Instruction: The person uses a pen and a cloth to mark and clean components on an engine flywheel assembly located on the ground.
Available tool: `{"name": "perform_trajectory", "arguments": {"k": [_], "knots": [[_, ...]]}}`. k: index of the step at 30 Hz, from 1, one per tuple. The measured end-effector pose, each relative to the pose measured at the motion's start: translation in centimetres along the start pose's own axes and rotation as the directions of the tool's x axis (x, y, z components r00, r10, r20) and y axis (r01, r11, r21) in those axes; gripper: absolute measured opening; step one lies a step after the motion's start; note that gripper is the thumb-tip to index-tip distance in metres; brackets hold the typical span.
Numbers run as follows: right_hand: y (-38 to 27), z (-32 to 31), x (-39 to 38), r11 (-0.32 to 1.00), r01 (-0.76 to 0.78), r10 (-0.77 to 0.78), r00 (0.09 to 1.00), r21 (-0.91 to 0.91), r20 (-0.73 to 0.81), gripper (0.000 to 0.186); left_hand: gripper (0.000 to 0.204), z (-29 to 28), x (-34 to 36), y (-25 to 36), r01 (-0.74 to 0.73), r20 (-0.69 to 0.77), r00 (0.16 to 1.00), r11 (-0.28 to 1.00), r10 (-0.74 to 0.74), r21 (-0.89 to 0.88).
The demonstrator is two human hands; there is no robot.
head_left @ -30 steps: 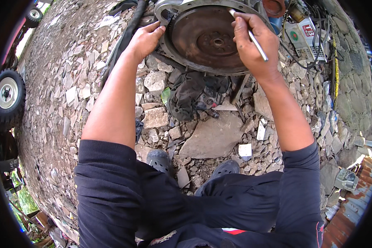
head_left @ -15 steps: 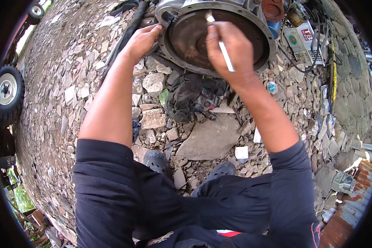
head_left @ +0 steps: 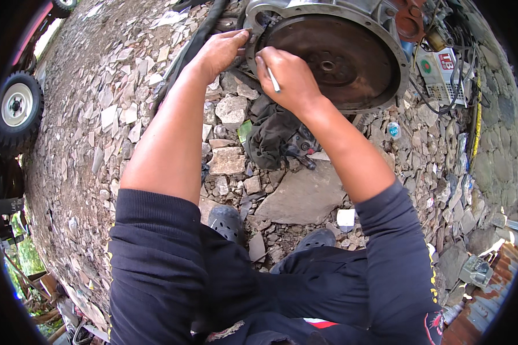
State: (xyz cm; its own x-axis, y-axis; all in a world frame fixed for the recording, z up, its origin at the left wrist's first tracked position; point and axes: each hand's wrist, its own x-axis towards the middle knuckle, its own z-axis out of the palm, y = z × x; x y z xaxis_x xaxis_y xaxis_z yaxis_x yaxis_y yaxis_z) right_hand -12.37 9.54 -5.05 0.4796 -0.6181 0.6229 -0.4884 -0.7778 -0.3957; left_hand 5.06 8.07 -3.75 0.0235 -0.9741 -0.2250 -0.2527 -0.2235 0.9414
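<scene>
Rust-brown disc [head_left: 362, 57] stands ahead of you, at the top of your view and a little right of centre, set inside the ring of a grey housing [head_left: 313, 10]. Your right hand [head_left: 290, 77] is closed around a pale slim tool [head_left: 275, 81], whose near end pokes out below your fingers. Its working end is hidden behind the hand, so whether it touches metal cannot be told. Your left hand [head_left: 218, 53] reaches to the outer left edge of the housing; its fingertips meet or nearly meet the metal, and you cannot tell from here whether they grip or merely rest.

The step in hand appears to be work with the tool at the disc's lower left edge, just inside the housing, while your other hand steadies you or the part. Any further stroke there calls for a light, firm hold, the tip following the curve of the rim, and your left fingers kept outside the ring. Your right wrist needs room above the dark cloth [head_left: 267, 135], which lies bunched on the stony ground [head_left: 75, 190] below the housing.
</scene>
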Motion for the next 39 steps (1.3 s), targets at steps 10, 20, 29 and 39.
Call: {"name": "perform_trajectory", "arguments": {"k": [10, 20, 29, 39], "knots": [[-0.4, -2.0, 2.4, 0.967, -0.131, 0.097, 0.982, -0.217, -0.162, 0.018, 0.037, 0.7, 5.0, -1.7, -0.280, -0.106, 0.952, 0.956, 0.288, 0.085], [-1.7, 0.4, 2.9, 0.940, -0.304, 0.167, 0.809, -0.157, -0.564, 0.009, 0.032, 0.8, 6.1, -1.6, -0.268, -0.236, 0.948, 0.934, 0.212, -0.238], [-2.9, 0.7, 3.5, 0.928, -0.371, 0.308, 0.738, 0.021, -0.600, 0.008, 0.036, -1.2, 5.5, -2.7, -0.168, -0.230, 0.967, 0.951, 0.107, -0.260], [-1.7, 1.9, 2.5, 0.939, -0.298, 0.187, 0.860, -0.169, -0.475, 0.007, 0.037, -0.9, 6.9, -7.3, -0.130, -0.218, 0.964, 0.987, 0.149, 0.097]]}}
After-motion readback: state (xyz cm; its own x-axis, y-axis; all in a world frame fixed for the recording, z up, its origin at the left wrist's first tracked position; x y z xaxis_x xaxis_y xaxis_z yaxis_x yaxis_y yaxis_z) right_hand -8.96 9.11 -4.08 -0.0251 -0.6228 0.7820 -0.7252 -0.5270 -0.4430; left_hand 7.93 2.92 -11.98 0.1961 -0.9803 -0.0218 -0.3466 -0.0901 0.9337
